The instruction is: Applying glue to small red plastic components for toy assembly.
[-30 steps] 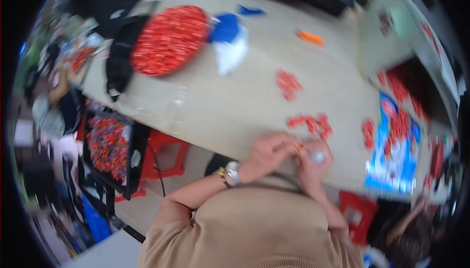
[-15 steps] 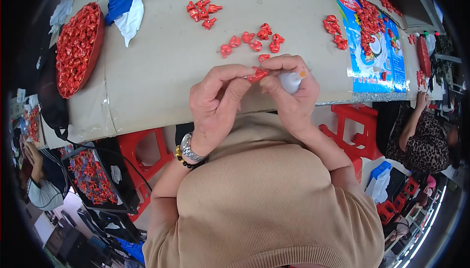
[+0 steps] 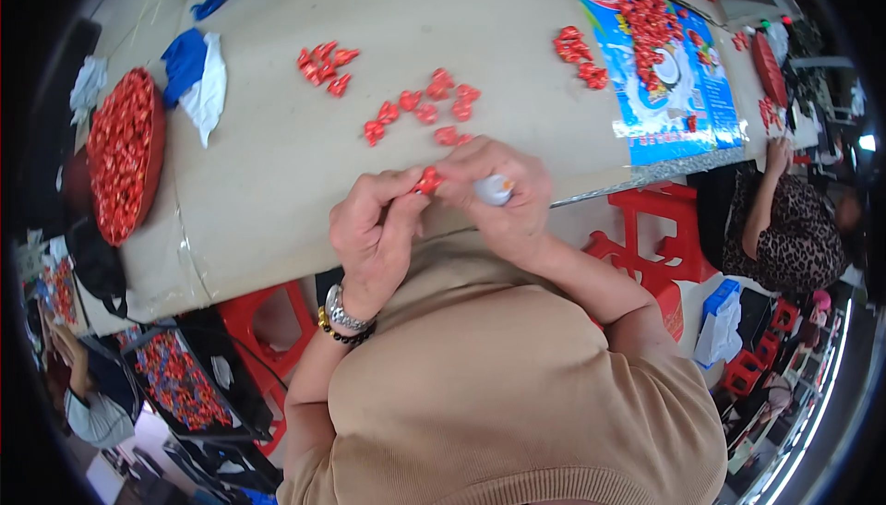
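Observation:
A small glossy red plastic piece is pinched between the thumb and fingers of my left hand, just over the table's near edge. My right hand is closed around a white squeeze bottle with an orange tip. The thumb and forefinger of that hand meet the red piece from the right, and partly hide it. Beyond my hands lies a loose group of similar red pieces. Another small cluster of red pieces sits farther left on the table.
On the left stands a red basin heaped with red pieces, beside a blue and white cloth. A blue printed sheet at the right carries a pile of red pieces. Red stools stand below the table edge. Another person works at far right.
The view has shifted, so the table things appear farther left. My right fingers have closed in on the red piece, and the bottle's tip has turned from the upper right toward the view.

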Demonstrator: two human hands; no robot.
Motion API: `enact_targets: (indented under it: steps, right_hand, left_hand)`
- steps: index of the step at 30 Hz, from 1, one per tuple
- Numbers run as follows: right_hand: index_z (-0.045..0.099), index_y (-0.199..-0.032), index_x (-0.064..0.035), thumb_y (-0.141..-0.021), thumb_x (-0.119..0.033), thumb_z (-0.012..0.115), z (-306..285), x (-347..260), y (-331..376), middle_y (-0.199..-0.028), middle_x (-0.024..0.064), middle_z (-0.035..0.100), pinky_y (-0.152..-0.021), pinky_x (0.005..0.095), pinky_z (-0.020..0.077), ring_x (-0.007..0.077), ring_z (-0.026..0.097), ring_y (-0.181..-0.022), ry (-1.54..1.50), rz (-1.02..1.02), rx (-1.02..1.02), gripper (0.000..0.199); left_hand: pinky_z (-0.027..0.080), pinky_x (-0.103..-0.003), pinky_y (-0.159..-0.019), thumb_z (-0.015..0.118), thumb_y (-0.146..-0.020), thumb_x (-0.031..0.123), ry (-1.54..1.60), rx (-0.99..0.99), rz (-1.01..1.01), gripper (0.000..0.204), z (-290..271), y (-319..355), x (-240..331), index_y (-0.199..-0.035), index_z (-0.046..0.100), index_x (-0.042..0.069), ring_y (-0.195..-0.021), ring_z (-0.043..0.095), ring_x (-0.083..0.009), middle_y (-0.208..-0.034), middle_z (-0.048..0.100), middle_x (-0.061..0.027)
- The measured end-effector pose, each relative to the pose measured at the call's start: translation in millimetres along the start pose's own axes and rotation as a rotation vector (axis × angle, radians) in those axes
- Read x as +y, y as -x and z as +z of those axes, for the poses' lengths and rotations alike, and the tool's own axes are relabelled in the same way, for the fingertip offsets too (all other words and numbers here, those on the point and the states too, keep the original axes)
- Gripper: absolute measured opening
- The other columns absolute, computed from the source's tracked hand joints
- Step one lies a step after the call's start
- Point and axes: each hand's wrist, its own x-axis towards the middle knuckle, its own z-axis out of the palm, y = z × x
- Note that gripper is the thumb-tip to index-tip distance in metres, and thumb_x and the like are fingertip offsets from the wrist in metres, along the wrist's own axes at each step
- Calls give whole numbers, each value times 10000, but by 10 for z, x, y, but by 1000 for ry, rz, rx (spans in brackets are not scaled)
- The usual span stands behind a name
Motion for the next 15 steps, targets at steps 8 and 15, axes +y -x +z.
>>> enact_targets:
  steps: [8, 15]
  right_hand:
    - [613, -814, 15, -824, -30, 685, -78, 54, 34, -757, 83, 615, -591, 265, 453, 140, 566, -653, 44, -85, 25, 85]
    - [617, -793, 5, -815, -10, 671, -129, -40, -55, -755, 48, 626, -569, 236, 469, 87, 582, -655, -181, 306, 133, 61]
  left_hand:
    - [416, -201, -473, 567, -918, 26, 51, -36, -8, 116, 97, -46, -20, -1006, 563, -48, -536, 462, -55, -744, 566, -66]
    - [406, -183, -494, 584, -907, 31, 36, -19, -164, 203, 192, -104, -6, -1088, 513, -27, -547, 464, -50, -770, 591, -54]
